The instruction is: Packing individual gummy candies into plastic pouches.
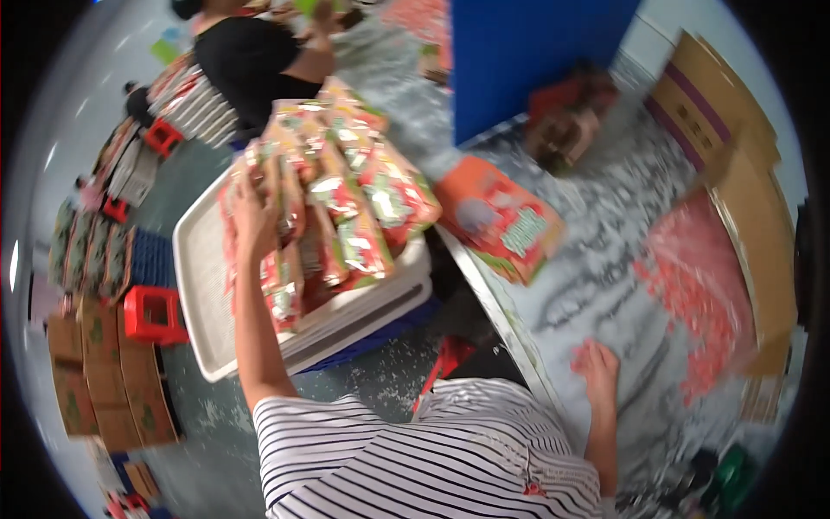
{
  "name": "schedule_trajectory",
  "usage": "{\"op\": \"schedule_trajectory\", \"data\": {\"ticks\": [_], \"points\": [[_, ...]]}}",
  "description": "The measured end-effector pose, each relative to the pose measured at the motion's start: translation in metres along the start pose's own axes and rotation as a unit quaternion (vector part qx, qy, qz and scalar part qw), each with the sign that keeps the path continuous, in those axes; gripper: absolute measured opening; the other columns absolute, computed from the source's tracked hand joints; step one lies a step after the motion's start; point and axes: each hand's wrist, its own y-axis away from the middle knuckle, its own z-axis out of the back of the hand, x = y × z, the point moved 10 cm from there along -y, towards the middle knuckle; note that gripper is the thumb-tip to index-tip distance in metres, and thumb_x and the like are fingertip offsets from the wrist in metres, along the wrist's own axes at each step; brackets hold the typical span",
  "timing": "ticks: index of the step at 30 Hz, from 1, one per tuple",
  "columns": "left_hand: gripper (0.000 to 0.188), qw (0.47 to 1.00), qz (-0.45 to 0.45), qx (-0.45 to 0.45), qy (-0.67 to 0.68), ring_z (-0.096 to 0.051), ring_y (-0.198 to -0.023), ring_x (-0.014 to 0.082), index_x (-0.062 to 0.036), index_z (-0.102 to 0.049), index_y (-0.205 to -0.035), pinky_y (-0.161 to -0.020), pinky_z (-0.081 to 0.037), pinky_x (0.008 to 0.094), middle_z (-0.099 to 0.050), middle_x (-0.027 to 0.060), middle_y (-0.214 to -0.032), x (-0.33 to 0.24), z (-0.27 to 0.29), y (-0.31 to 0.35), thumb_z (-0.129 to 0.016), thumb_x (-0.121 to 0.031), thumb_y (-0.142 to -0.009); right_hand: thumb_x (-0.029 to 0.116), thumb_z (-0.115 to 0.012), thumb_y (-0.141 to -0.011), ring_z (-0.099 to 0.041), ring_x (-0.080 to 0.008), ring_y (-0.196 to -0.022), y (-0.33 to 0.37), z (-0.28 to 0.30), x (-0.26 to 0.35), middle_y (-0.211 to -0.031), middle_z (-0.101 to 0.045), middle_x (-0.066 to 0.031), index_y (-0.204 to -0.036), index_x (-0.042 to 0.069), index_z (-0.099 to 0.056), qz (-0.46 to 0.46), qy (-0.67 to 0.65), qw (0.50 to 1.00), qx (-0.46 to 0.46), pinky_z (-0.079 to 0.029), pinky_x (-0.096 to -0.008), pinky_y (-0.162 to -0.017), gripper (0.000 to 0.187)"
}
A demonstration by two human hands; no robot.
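My left hand point(252, 216) reaches out over a white tray point(204, 251) and rests against the filled packets in it. Its fingers look stretched out along the packets, a little blurred. Shiny red and green packets point(341, 195) are piled high across the tray. Above the marble-look table point(579, 294) is my right hand point(597, 362), its fingers curled closed. Something small and reddish may be at its fingertips, too blurred to make out. An orange flat pouch point(500, 218) lies on the table near its left edge.
Small pink-red pieces point(692, 320) spill from a clear bag beside an open cardboard box point(752, 216). A blue panel point(536, 60) stands on the table. A co-worker in black point(246, 65) is beyond the tray. On the left are a red stool point(154, 315) and stacked cartons point(108, 372).
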Motion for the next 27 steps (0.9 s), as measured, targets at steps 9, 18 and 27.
{"op": "schedule_trajectory", "data": {"ticks": [9,18,27], "points": [[0.055,0.911,-0.344,0.183,0.132,-0.036,-0.128,0.0458,-0.0017,-0.05,-0.127,-0.108,-0.026,0.0552,-0.042,0.0259,-0.136,-0.311,-0.133,0.149,-0.07,-0.019,-0.078,0.022,-0.053,-0.098,-0.067,-0.019,-0.065,0.003,-0.011,0.01,-0.091,-0.067,-0.0163,-0.115,-0.005,-0.056,-0.003,-0.007,1.0,0.011,-0.056,-0.0293,-0.059,0.032],[0.065,0.895,-0.409,0.145,-0.1,-0.04,-0.12,0.049,0.0044,-0.045,-0.13,-0.096,-0.035,0.0606,-0.039,0.0316,-0.132,-0.335,-0.259,0.25,-0.065,-0.032,-0.081,0.02,-0.05,-0.099,-0.066,-0.0182,-0.064,0.011,-0.013,0.009,-0.091,-0.067,-0.0168,-0.118,-0.007,-0.054,0.026,-0.025,0.999,0.023,-0.056,-0.028,-0.058,0.033],[0.047,0.883,-0.426,0.194,-0.007,-0.045,-0.118,0.0457,0.0144,-0.048,-0.122,-0.101,-0.038,0.0481,-0.048,0.0334,-0.124,-0.346,-0.244,0.274,-0.056,-0.016,-0.087,0.024,-0.054,-0.097,-0.06,-0.0311,-0.109,-0.007,-0.062,0.018,-0.122,-0.057,-0.0224,-0.132,-0.007,-0.041,-0.007,-0.2,0.97,0.137,-0.048,-0.0411,-0.096,0.048]]}}
